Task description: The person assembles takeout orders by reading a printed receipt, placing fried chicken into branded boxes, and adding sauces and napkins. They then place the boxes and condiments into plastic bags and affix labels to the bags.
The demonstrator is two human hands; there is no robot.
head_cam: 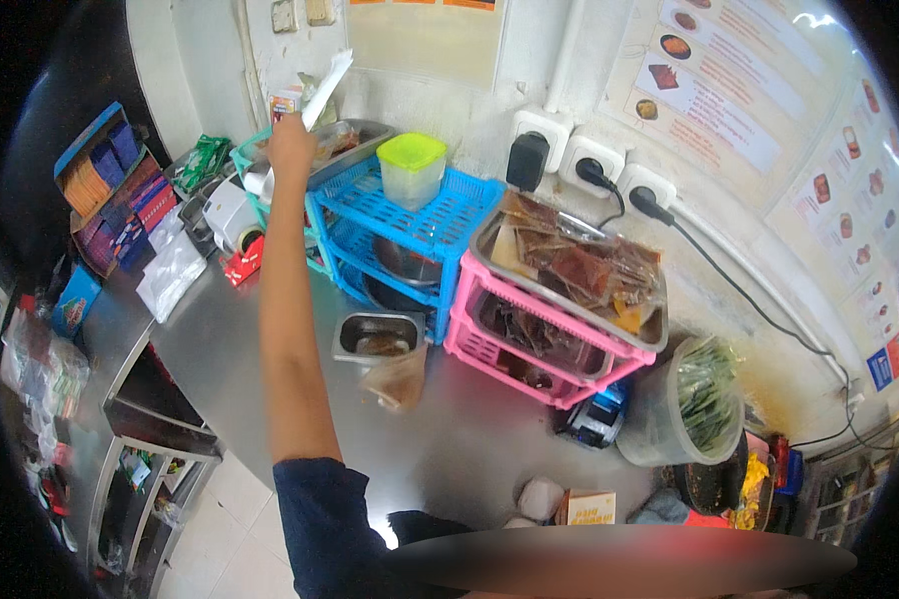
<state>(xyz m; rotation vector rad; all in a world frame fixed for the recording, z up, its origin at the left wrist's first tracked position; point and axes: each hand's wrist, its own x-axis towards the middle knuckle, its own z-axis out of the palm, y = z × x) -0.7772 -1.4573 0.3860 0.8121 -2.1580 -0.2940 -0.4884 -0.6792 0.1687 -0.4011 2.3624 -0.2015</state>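
My left hand (292, 146) is raised at the upper left, its fingers closed on a long white strip (330, 86), perhaps folded paper or plastic. The hand appears over a green plastic rack and beside a metal tray (356, 142) with packets. A blue plastic rack (412, 224) carrying a clear tub with a lime-green lid (412, 153) stands to its right. Below it on the counter are a small steel pan (382, 341) with brown contents and a clear bag (401, 378) holding something brown. My right hand is out of view.
A pink rack (547, 359) bears a steel tray of sauce packets (592, 266). Farther right are a plastic bucket of wrapped straws or stalks (682, 412) and plugged-in cables (749, 299). At left, a red tape dispenser (243, 258), plastic bags (171, 269) and boxed sachets (109, 180) sit on the steel counter.
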